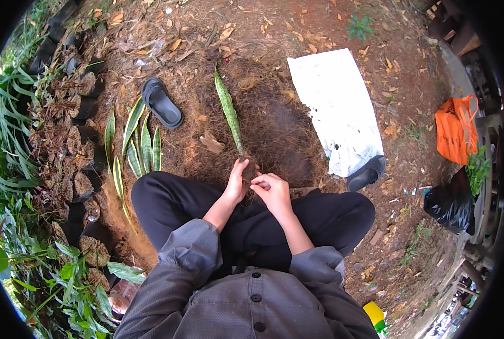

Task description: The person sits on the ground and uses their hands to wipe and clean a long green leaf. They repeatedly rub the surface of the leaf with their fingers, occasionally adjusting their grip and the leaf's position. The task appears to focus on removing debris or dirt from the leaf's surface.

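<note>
A single snake plant (pixel 227 107), with one long mottled green leaf, points away from me over a mat of brown fibre. Its base and fine roots are in my left hand (pixel 238 182), whose fingers are closed around them and partly hidden. Close beside it, my right hand (pixel 274 194) has thumb and fingertips pinched together at the roots. What lies in that pinch is too small to make out. Both hands are above my crossed legs. More snake plants (pixel 141 144) with yellow-edged leaves lie left of my knee.
A white sack (pixel 339 104) with dirt specks lies ahead right, a black slide sandal (pixel 367 173) at its near corner. The other sandal (pixel 161 103) is ahead left. An orange bag (pixel 456 130) and black plastic bag (pixel 451 203) stand far right. Potted plants (pixel 85 138) line the left.
</note>
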{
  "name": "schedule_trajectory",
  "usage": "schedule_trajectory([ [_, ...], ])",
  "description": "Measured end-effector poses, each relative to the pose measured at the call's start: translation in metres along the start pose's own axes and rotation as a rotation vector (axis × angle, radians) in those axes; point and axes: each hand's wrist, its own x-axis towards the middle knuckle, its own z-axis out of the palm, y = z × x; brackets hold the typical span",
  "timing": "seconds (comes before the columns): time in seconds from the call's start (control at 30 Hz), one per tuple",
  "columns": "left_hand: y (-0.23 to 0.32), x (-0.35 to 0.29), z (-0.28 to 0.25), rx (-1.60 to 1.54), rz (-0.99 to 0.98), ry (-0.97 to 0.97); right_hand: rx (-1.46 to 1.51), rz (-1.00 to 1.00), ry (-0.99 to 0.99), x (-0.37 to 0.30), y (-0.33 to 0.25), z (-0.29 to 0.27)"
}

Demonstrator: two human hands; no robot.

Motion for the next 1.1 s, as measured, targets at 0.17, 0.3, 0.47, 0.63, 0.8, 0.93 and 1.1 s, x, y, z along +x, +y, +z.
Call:
schedule_trajectory([
  [0.17, 0.001, 0.004, -0.011, -0.079, -0.055, 0.043, -0.474, -0.236, 0.159, 0.001, -0.017, 0.021],
  [0.3, 0.004, 0.012, -0.011, -0.127, -0.124, 0.042, -0.655, -0.208, 0.197, -0.001, -0.015, 0.032],
  [0.47, 0.001, 0.019, -0.012, -0.03, -0.029, 0.033, -0.779, -0.245, 0.256, 0.003, -0.013, 0.04],
  [0.63, 0.001, 0.02, -0.016, -0.12, -0.042, 0.063, -0.761, -0.384, 0.308, 0.0, -0.006, 0.038],
  [0.8, 0.007, 0.007, -0.01, -0.157, -0.04, 0.121, -0.852, -0.495, 0.294, -0.008, -0.002, 0.042],
  [0.93, 0.008, 0.009, -0.017, -0.084, -0.028, 0.204, -1.024, -0.453, 0.247, -0.022, -0.003, 0.055],
  [1.1, 0.01, 0.008, -0.016, -0.007, -0.067, 0.26, -1.201, -0.421, 0.147, -0.03, -0.002, 0.063],
])
